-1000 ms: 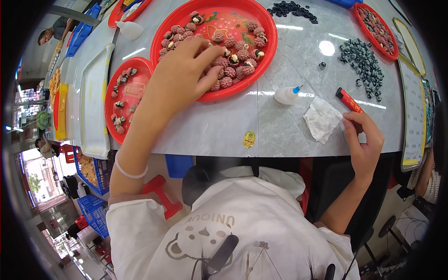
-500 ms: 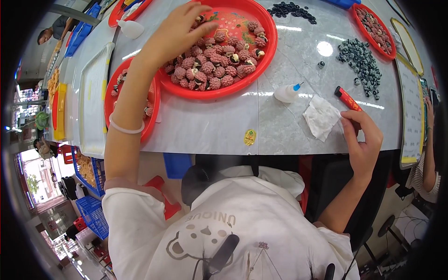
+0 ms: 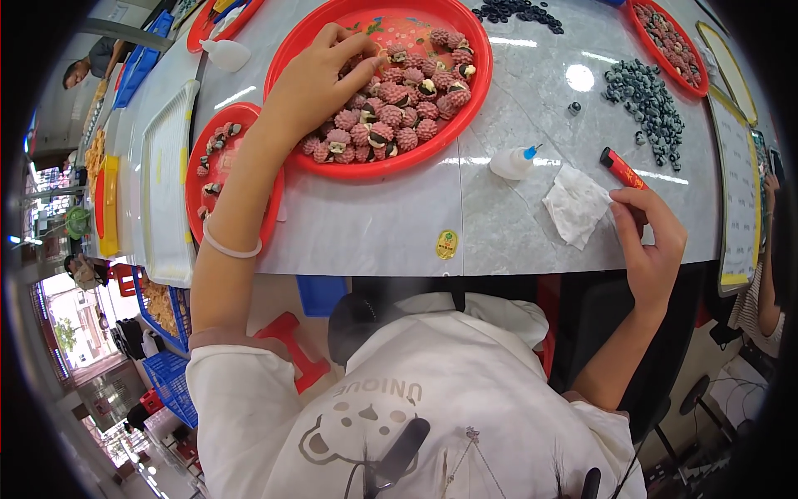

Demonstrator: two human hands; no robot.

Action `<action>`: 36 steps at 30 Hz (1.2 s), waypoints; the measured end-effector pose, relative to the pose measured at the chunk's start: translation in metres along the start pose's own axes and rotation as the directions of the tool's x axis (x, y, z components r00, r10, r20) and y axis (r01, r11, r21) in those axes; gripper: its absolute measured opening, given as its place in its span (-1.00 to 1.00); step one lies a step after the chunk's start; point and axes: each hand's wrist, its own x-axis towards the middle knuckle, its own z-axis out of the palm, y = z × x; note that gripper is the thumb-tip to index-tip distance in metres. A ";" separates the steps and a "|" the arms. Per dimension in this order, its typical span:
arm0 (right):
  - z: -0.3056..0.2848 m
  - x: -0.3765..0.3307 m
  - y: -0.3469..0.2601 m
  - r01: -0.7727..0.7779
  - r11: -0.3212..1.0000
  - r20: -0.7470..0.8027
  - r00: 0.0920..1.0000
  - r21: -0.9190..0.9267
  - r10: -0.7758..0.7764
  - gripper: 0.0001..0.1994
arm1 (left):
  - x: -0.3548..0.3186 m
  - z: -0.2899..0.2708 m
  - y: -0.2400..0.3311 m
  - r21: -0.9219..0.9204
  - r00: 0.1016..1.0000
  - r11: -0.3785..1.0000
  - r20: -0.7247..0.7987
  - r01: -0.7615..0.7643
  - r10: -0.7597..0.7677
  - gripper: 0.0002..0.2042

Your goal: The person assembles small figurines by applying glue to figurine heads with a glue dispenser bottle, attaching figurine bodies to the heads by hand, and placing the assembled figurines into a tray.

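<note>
1. Left grip (image 3: 320, 87): bare hand, palm down, fingers bent and thumb set apart by a narrow gap. Whether a piece lies between the tips cannot be told.
2. Change: half a second earlier the hand stood at the far rim, fingers spread; it now sits nearer the person, thumb beside the pile. This suggests that sorting or picking by touch centres on the pile's upper left.
3. Ridged pink pieces with black and cream parts (image 3: 391, 115): heaped in the large round red plastic tray (image 3: 366, 171), mostly in its near half.
4. Right grip (image 3: 652, 241): thumb and forefinger nearly together at the edge of a crumpled white tissue (image 3: 575, 206); contact is uncertain. Its position is almost unchanged, so it probably plays no active part.
5. Beyond it: a red cylindrical tube with a black cap (image 3: 622, 169), and a white squeeze bottle with a blue tip (image 3: 509, 165), both on the grey marbled surface (image 3: 374, 233).
6. Outermost: dark speckled beads (image 3: 644, 104), loosely heaped at right; smaller red tray (image 3: 235, 162), partly behind the left forearm.
</note>
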 end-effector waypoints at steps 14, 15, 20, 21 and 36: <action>0.000 -0.001 0.003 0.002 1.000 0.004 1.000 -0.014 -0.002 -0.95 | -0.016 -0.021 0.043 -0.311 0.991 0.944 0.037 -0.113 0.131 -0.81; 0.001 -0.001 0.002 0.004 1.000 0.004 1.000 -0.009 -0.004 -0.94 | -0.018 -0.018 0.049 -0.311 0.991 0.944 0.037 -0.112 0.130 -0.81; 0.003 0.000 0.000 0.024 1.000 0.012 1.000 -0.004 -0.024 -0.94 | -0.030 -0.003 0.051 -0.105 0.994 0.991 -0.077 -0.085 0.077 -0.82; 0.003 0.000 0.001 0.020 1.000 0.012 1.000 -0.004 -0.020 -0.94 | -0.031 -0.001 0.050 -0.099 0.990 0.990 -0.112 -0.100 0.088 -0.81; 0.001 -0.003 0.003 0.009 1.000 0.007 1.000 -0.010 -0.008 -0.94 | -0.043 -0.010 0.058 0.015 0.995 0.999 -0.083 -0.048 0.049 -0.60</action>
